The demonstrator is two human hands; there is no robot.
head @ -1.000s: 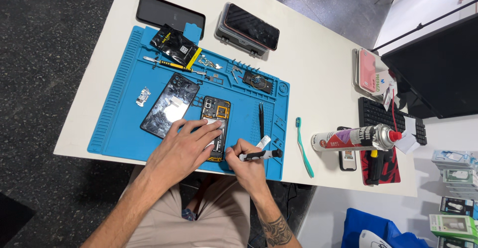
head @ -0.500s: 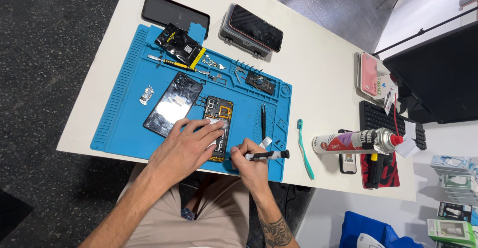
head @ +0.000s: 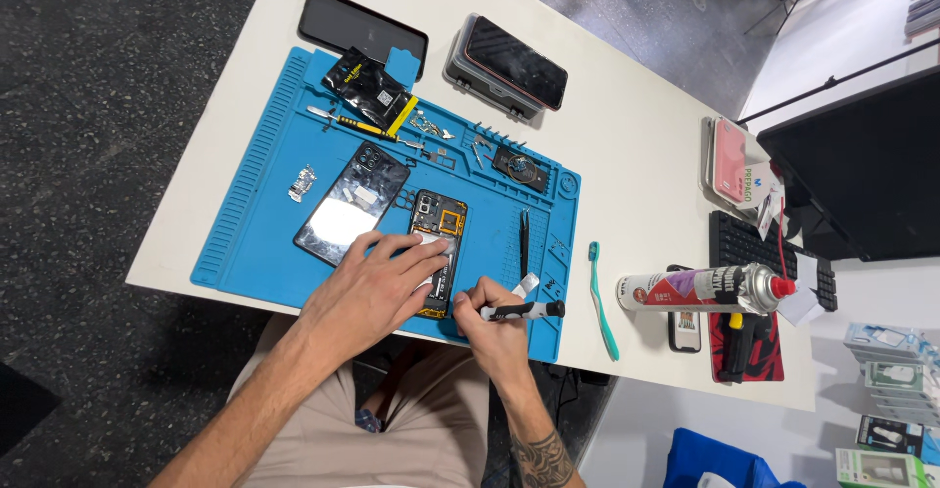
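left hand [head: 377,287] pressing fingers flat on opened phone [head: 437,251], pinning it to blue mat [head: 255,214]; right hand [head: 494,324] pinching black screwdriver [head: 524,310] sideways at phone's near edge.

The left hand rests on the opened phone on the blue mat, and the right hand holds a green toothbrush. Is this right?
Not quite. In the head view the right hand holds a black screwdriver; the green toothbrush lies untouched on the table. The left hand does rest on the opened phone on the blue mat.
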